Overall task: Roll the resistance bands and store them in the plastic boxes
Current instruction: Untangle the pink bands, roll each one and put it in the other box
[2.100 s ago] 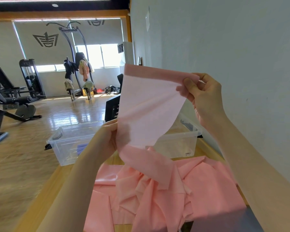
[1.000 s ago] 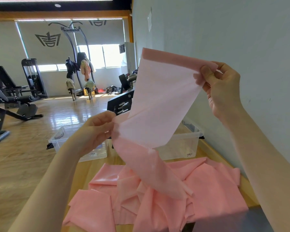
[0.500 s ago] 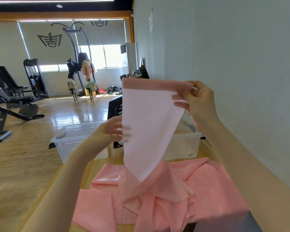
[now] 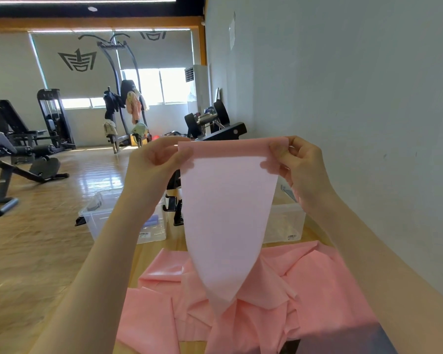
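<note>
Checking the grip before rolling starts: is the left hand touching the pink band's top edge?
Touching. The head view shows the left hand pinching the top left corner of the pink band, with fingertips overlapping the folded edge.

Box stickers (image 4: pixel 144 234) too small to read; wall emblem (image 4: pixel 77 60) wordless.

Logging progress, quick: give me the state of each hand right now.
Left hand: pinches the top left corner of the pink resistance band.
Right hand: pinches the band's top right corner.
</note>
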